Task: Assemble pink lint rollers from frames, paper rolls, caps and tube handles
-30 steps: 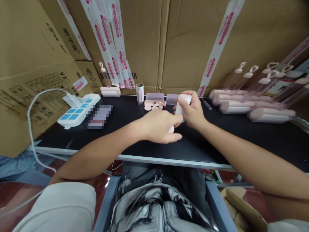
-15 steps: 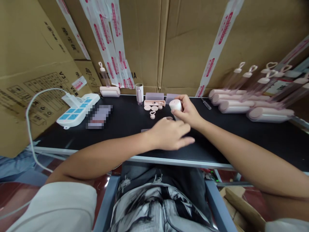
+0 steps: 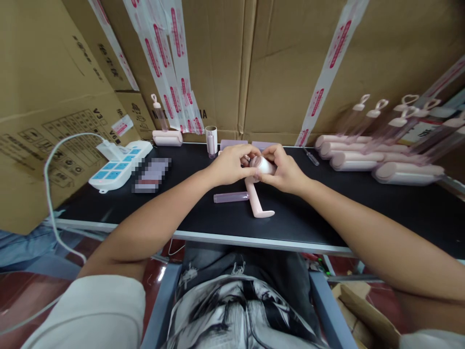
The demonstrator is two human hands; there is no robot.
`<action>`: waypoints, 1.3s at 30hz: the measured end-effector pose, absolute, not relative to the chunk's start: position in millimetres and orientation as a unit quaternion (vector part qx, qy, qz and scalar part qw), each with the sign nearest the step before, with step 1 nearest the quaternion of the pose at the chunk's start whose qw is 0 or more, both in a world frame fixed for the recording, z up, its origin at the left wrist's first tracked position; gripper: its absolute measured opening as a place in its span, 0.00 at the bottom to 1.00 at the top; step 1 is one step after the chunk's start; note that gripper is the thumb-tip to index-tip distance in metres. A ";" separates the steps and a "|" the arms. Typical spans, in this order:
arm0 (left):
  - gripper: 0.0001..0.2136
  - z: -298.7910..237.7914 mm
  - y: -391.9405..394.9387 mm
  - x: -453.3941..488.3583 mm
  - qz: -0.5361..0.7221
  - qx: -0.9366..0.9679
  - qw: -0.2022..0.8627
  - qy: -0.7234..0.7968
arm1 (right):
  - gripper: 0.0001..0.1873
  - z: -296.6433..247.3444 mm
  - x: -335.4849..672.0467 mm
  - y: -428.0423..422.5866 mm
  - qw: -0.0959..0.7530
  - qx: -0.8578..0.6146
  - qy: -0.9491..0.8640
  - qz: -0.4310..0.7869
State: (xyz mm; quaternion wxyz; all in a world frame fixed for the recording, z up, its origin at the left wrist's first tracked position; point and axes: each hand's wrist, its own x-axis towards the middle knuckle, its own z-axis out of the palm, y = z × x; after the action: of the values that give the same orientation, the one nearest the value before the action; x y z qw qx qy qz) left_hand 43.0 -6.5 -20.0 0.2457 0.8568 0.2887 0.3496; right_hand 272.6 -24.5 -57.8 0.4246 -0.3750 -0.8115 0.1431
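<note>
In front of me, my right hand (image 3: 286, 169) is wrapped round a short white cylinder (image 3: 267, 166) with a pink end, tilted toward the left. My left hand (image 3: 232, 164) is closed at that pink end, thumb and fingertips against it; its fingers partly hide what they touch. Just below the hands lies a pale pink bent handle-like piece (image 3: 255, 199), its upper end partly covered by them. A clear lilac tube (image 3: 231, 197) rests beside it on the left. Behind the hands stands a white hollow cylinder (image 3: 211, 140) with a clear tube in front or inside; I cannot tell which.
On the black table (image 3: 189, 213), a white power strip (image 3: 119, 167) and a blurred-out flat item (image 3: 151, 175) lie left. Several pink cases (image 3: 358, 161) with heart-topped clear tubes line the right. A small screwdriver (image 3: 311, 156) lies at the back. Cardboard walls (image 3: 276, 72) rise behind.
My left hand has moved up and back from the front of the table to the cylinder and closed on it. The cylinder has tipped leftward. The pink piece and lilac tube are uncovered.
</note>
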 end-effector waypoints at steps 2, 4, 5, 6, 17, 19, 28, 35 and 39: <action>0.19 -19.1 -6.2 43.4 0.352 0.851 0.262 0.288 | 0.33 -57.5 274.4 -24.3 0.413 -0.379 -0.817 0.134; 0.19 -19.1 -4.9 43.4 0.352 0.843 0.286 0.288 | 0.34 -57.6 275.5 -24.3 0.403 -0.382 -0.821 0.131; 0.18 -19.5 -4.2 43.4 0.351 0.840 0.298 0.287 | 0.35 -57.8 275.5 -24.4 0.399 -0.382 -0.823 0.131; 0.18 -20.1 -3.6 43.4 0.349 0.838 0.307 0.287 | 0.35 -58.0 275.1 -24.7 0.395 -0.381 -0.825 0.132; 0.16 -14.0 0.1 39.0 0.349 0.746 0.455 0.341 | 0.22 -49.9 291.8 -10.3 0.443 -0.334 -0.732 0.397; 0.17 -10.3 5.0 35.9 0.385 0.708 0.483 0.344 | 0.22 -45.4 300.6 -8.4 0.448 -0.355 -0.674 0.467; 0.16 -9.2 20.5 28.5 0.441 0.641 0.550 0.305 | 0.27 -30.7 298.6 -22.8 0.473 -0.329 -0.599 0.556; 0.16 -8.6 19.3 29.1 0.440 0.643 0.542 0.316 | 0.24 -27.4 299.3 -23.3 0.473 -0.338 -0.613 0.535; 0.15 -7.7 19.1 30.7 0.461 0.643 0.525 0.314 | 0.23 -30.0 294.9 -20.3 0.506 -0.335 -0.622 0.494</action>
State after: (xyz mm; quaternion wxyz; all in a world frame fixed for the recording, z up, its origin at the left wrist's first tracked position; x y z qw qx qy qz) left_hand 30.7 19.1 -7.7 0.5247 0.6431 0.3138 0.4611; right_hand 294.9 -20.3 -30.0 0.5061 -0.3355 -0.6222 0.4942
